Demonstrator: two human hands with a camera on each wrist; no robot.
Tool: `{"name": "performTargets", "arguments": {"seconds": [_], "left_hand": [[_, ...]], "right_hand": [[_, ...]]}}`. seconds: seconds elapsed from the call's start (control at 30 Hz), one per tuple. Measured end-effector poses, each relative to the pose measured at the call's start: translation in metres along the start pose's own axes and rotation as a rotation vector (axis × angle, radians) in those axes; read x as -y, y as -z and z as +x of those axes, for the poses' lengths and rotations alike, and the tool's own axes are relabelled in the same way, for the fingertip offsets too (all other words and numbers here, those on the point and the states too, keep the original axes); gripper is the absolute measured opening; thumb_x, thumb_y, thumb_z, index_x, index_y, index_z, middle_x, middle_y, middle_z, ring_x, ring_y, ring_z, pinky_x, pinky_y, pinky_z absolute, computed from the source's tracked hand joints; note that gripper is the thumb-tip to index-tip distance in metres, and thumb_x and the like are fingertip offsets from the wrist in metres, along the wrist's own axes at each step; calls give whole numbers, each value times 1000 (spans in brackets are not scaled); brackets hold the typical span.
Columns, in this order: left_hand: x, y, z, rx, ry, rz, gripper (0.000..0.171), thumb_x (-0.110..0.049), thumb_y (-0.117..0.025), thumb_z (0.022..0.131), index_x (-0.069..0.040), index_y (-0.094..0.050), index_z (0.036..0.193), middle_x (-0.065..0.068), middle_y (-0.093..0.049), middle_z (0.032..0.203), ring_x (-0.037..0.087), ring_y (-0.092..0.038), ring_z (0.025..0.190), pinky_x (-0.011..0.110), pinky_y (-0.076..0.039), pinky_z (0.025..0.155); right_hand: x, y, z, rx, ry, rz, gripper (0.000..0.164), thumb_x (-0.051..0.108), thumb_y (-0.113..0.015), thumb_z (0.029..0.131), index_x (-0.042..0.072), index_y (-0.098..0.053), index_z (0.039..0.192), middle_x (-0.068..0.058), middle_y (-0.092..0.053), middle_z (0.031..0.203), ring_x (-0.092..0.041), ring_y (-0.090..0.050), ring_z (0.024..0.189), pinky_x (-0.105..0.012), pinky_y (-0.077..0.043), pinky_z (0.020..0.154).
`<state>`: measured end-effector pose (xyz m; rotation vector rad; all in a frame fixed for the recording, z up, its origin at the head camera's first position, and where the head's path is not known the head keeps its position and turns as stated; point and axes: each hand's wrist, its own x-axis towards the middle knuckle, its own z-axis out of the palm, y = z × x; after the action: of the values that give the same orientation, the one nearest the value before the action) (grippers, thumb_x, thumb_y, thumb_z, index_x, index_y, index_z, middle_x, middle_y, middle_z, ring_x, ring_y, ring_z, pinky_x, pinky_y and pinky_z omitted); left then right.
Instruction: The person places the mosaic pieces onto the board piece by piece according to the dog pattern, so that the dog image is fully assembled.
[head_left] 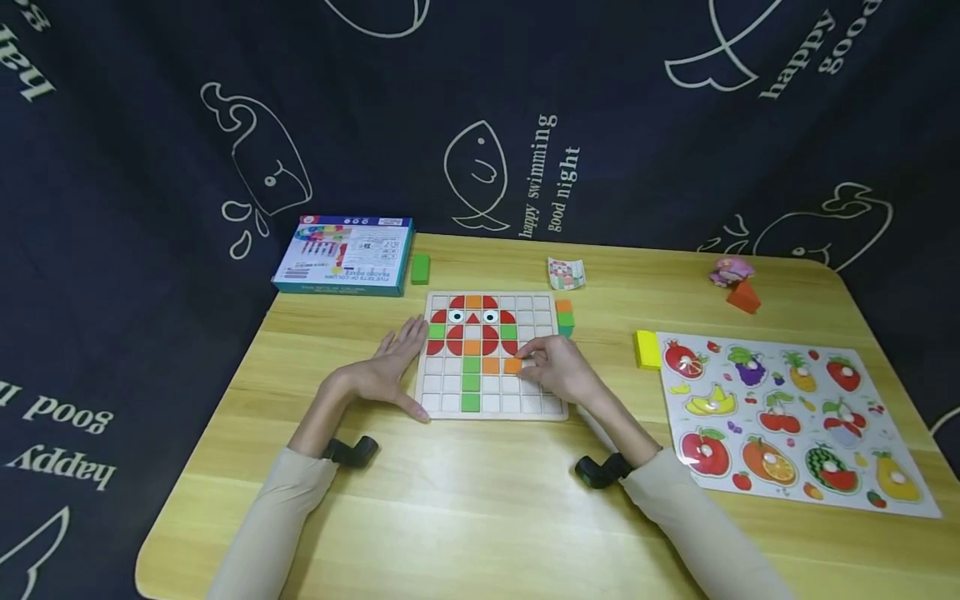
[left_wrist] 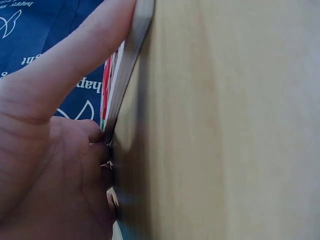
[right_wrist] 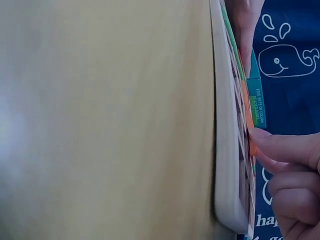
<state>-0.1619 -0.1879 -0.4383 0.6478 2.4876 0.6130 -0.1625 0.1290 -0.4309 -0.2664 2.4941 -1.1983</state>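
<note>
A wooden grid board (head_left: 540, 406) holds a pattern of red, orange, green and white tiles, with two eye tiles near its top. My left hand (head_left: 386, 371) rests along the board's left edge, fingers and thumb spread; the left wrist view shows the thumb (left_wrist: 75, 55) against the rim. Over the right half of the board, my right hand (head_left: 558, 367) pinches an orange square tile (head_left: 513, 366) between thumb and forefinger, low at the grid. Beside it lies another orange tile (head_left: 491, 366), and a column of green tiles (head_left: 470, 383) runs down the board's middle.
Left of the board's far corner lie a puzzle box (head_left: 345, 254) and a green block (head_left: 421, 269). A small pattern card (head_left: 566, 273) lies behind it. Orange and green blocks (head_left: 565, 317) touch its right side. Further right are a yellow block (head_left: 647, 350), a fruit puzzle (head_left: 795, 417) and a pink toy (head_left: 731, 270).
</note>
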Motion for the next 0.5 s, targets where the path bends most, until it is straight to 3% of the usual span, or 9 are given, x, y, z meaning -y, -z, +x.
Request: {"name": "performTargets", "arguments": {"seconds": [0.23,0.4,0.5], "left_hand": [[1,0,0,1,0,-3,146,-61,-83,59,-9,15,153,8,24,161,25,23,149,50,9,123],[2,-1,0,-1,-1,-2,146,-62,-83,59,-9,15,153,8,25,160,25,23,149,51,9,123],[2,-1,1,2,1,4,146,-63,-82,59,-10,15,153,7,25,161,24,23,149,50,9,123]], "right_hand": [[-6,-2,5,-42,65,-32,23,13,-77,81,14,-75,104,2,-36,52,-13,-29,46,-19,-21,43],[-9,-1,9,-19,69,39,23,14,-80,78,15,-77,101,4,-33,50,-13,-28,46,-19,-19,44],[-14,11,10,-37,29,93,27,17,-79,79,16,-76,106,3,-32,50,-13,-27,45,-20,-19,42]]}}
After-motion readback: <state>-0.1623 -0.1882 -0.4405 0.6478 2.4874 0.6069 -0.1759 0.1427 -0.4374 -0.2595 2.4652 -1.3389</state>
